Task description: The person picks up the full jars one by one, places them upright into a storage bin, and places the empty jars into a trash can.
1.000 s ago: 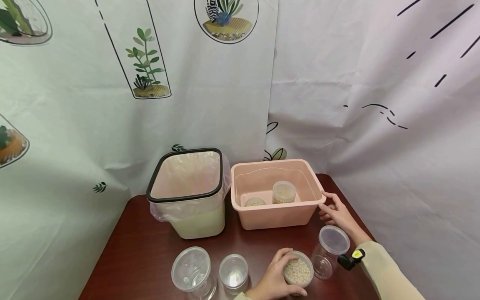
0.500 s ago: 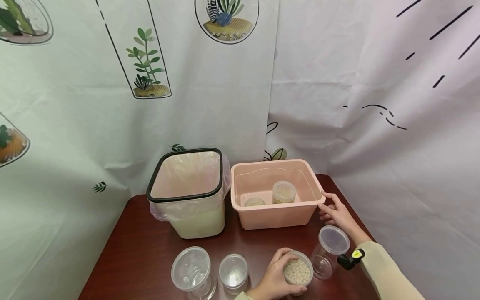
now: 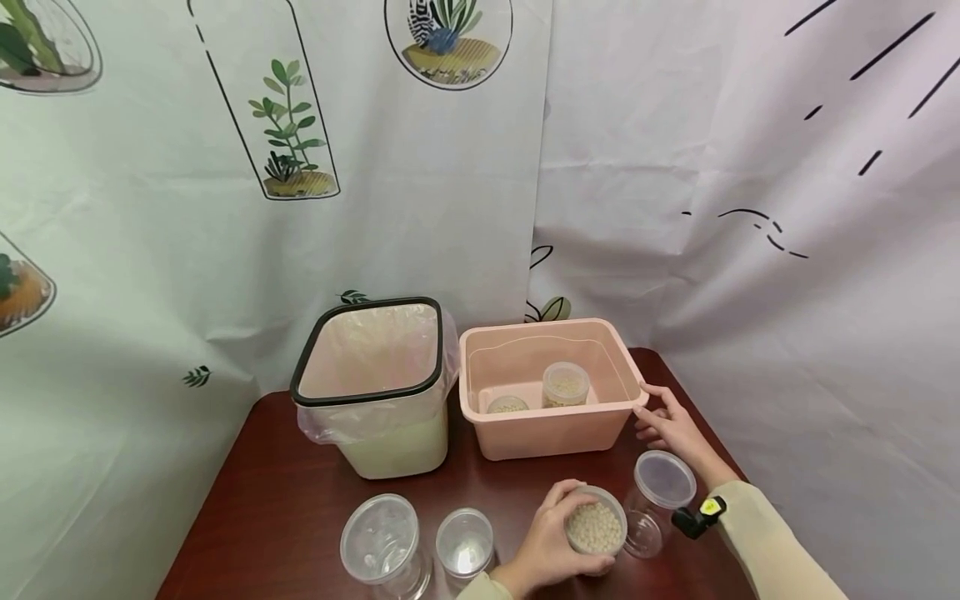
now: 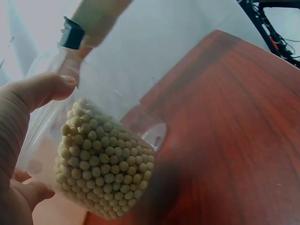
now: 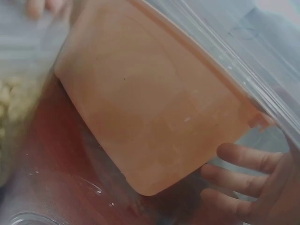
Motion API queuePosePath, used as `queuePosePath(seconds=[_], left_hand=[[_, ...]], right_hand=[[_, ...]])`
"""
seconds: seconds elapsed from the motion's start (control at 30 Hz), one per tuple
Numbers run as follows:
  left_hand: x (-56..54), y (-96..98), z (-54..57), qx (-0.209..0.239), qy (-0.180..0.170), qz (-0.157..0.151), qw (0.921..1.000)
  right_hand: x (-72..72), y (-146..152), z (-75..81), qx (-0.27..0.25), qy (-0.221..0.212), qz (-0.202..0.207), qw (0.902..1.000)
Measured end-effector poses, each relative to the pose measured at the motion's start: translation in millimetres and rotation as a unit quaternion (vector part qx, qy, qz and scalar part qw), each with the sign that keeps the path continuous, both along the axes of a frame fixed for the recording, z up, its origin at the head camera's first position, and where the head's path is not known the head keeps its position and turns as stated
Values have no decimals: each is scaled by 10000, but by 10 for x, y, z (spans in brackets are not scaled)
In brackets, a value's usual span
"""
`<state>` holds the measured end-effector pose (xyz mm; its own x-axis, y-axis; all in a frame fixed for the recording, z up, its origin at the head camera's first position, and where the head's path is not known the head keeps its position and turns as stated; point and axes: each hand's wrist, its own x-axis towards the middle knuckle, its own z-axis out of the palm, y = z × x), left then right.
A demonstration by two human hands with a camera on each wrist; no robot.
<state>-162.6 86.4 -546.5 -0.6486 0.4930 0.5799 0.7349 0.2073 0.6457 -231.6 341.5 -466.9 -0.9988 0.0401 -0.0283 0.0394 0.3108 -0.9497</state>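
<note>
My left hand [image 3: 550,540] grips a clear lidded jar of soybeans [image 3: 596,527], with the thumb and fingers curled round its sides. In the left wrist view the soybeans [image 4: 105,161] are banked against one wall of the tilted jar, and the wooden tabletop shows beyond. My right hand [image 3: 672,432] holds the front right rim corner of a pink plastic tub [image 3: 558,435] between thumb and index finger. The right wrist view shows its other fingers [image 5: 239,180] beside the tub's corner. Inside the tub stand two more soybean jars, a taller one [image 3: 566,386] and a lower one [image 3: 507,405].
An empty lidded jar [image 3: 660,493] stands under my right forearm. Two further clear jars, a wide one [image 3: 380,537] and a smaller one [image 3: 465,537], stand at the front left. A lined waste bin [image 3: 397,446] is left of the tub, before a printed curtain [image 3: 450,208].
My left hand and the soybean jar have risen slightly and moved away from the table's front edge. The right hand keeps its hold on the tub's corner.
</note>
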Motion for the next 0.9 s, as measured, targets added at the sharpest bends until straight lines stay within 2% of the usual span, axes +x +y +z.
queuePosePath(seconds=[0.17, 0.4, 0.5, 0.73, 0.9], left_hand=[[-36, -27, 89, 6, 170, 161, 9997], [-85, -67, 242, 138, -235, 66, 9996], [-112, -76, 324, 178, -105, 43, 9998], [-175, -95, 521, 254, -37, 114, 9996], [-197, -102, 603, 298, 133, 232, 9992]], right_hand=[[-81, 71, -138, 78, -3, -21, 10000], [-79, 74, -174, 160, 71, -70, 9998], [-74, 78, -183, 153, 85, -98, 9998], [-85, 72, -191, 156, 87, -145, 9997], [-91, 68, -183, 157, 97, -147, 9997]])
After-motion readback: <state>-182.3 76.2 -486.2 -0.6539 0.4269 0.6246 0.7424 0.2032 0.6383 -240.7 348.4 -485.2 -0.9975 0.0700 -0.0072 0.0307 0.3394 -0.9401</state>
